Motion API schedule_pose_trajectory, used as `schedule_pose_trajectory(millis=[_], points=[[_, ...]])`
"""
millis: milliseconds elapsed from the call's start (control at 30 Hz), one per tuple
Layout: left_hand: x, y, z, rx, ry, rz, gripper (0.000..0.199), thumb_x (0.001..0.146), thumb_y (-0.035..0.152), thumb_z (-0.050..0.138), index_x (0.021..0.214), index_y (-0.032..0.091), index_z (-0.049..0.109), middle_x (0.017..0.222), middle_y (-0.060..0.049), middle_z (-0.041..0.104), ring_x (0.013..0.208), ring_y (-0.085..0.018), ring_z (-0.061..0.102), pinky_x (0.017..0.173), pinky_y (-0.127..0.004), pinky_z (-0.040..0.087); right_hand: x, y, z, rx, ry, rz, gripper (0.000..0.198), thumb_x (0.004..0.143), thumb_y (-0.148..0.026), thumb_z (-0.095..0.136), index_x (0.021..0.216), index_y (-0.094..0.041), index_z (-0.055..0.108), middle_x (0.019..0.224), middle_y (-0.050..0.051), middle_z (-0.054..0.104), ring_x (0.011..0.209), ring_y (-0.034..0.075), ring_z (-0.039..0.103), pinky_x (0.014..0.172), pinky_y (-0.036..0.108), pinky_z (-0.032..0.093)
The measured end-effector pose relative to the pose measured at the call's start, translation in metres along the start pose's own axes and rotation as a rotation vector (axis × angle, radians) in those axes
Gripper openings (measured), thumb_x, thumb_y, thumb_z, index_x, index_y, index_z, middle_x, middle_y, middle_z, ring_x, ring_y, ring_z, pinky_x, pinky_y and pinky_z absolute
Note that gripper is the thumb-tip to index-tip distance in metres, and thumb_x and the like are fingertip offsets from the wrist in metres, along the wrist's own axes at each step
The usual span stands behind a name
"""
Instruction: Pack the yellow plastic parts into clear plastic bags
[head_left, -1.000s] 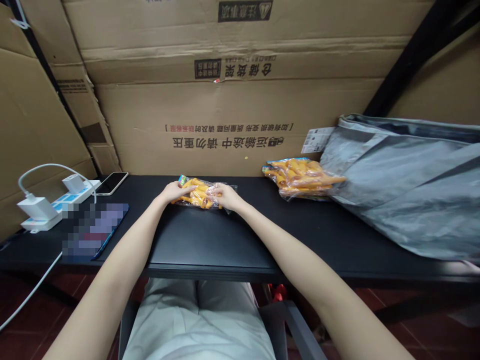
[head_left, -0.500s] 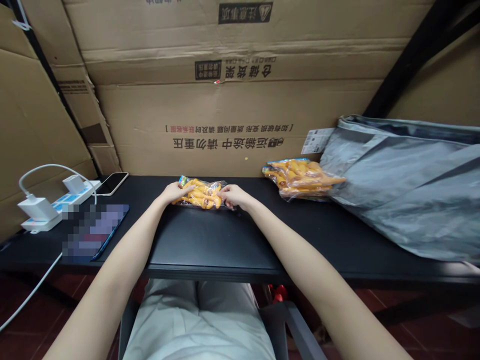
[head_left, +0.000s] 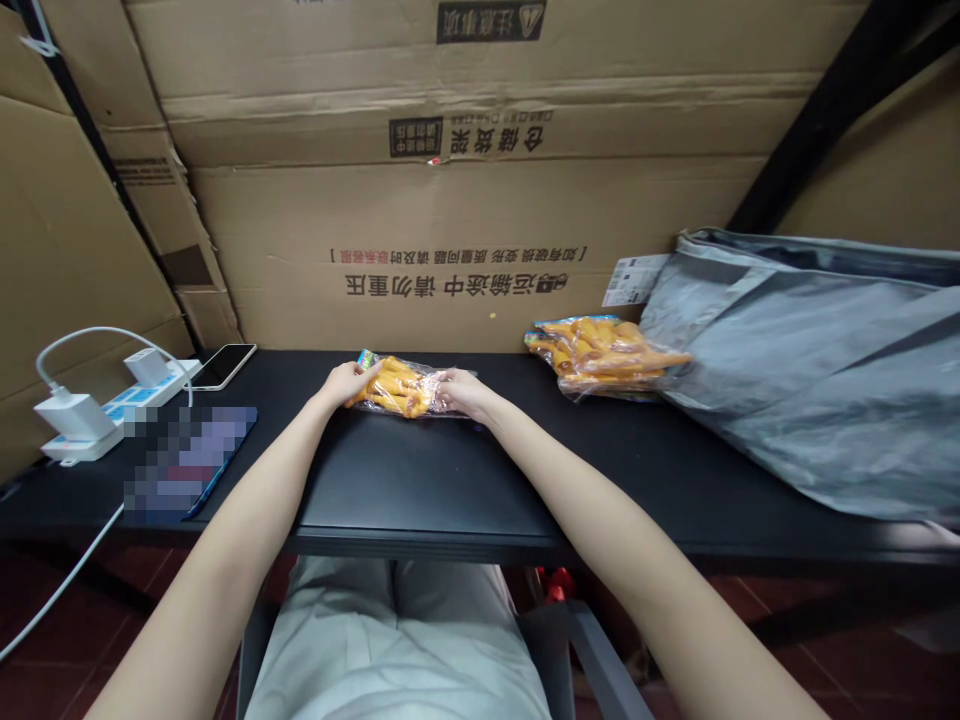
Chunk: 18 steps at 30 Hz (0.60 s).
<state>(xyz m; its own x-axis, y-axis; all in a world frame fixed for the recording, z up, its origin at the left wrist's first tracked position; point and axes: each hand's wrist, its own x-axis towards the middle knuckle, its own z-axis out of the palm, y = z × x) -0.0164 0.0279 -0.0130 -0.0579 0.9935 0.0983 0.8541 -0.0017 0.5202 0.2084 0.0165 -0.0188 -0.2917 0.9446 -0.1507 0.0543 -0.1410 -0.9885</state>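
Note:
A clear plastic bag of orange-yellow pieces [head_left: 397, 387] lies on the black table [head_left: 420, 480] in front of me. The pieces inside are long and knobbly; I cannot tell their kind. My left hand [head_left: 347, 384] grips the left end of the bag, thumb on top, beside a blue and green printed label. At the right end, my right hand [head_left: 461, 391] has its fingers closed on the plastic, and some of the film sticks out beyond them. The undersides of both hands are hidden.
More such bags [head_left: 604, 357] are stacked at the back right, against a large grey bag [head_left: 817, 375]. On the left are a phone [head_left: 223, 367], a power strip [head_left: 112, 420] with chargers, and a blurred-out packet [head_left: 196, 465]. Cardboard [head_left: 465, 210] walls the back.
My right hand has shifted slightly inward over the bag's right end, and its fingers now cover more of it. The orange-yellow pieces sit closer together. My left hand stays almost in place.

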Motion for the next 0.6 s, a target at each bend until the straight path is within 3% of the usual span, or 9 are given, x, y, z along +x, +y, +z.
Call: schedule_pose_trajectory(millis=[200,400,600], points=[[-0.0015,0.0023,0.0023,0.040,0.044,0.026,0.048,0.079,0.058,0.049,0.085,0.014,0.067,0.093,-0.012,0.070,0.086,-0.023,0.064,0.068,-0.025,0.044,0.0002,0.0029,-0.0012,-0.318,0.046,-0.045,0.021,0.061,0.004,0.048,0.056,-0.016,0.047,0.038,-0.004,0.049,0.036,0.007,0.044,0.039,0.017,0.036],[0.0007,-0.0003,0.0071,0.114,0.085,0.092,0.048,0.083,0.055,0.043,0.086,0.014,0.067,0.092,-0.012,0.070,0.086,-0.024,0.063,0.069,-0.026,0.043,-0.0014,0.0032,-0.0017,-0.266,0.001,-0.051,0.020,0.062,0.001,0.052,0.074,-0.016,0.052,0.043,-0.005,0.053,0.039,0.007,0.047,0.043,0.017,0.040],[0.0008,-0.0035,0.0077,0.104,0.099,0.114,0.058,0.088,0.057,0.029,0.084,0.013,0.067,0.090,-0.015,0.070,0.088,-0.026,0.064,0.070,-0.028,0.043,-0.0041,0.0006,-0.0036,-0.302,-0.024,-0.040,0.028,0.061,0.000,0.051,0.085,-0.015,0.055,0.046,-0.005,0.054,0.040,0.008,0.047,0.041,0.017,0.036]])
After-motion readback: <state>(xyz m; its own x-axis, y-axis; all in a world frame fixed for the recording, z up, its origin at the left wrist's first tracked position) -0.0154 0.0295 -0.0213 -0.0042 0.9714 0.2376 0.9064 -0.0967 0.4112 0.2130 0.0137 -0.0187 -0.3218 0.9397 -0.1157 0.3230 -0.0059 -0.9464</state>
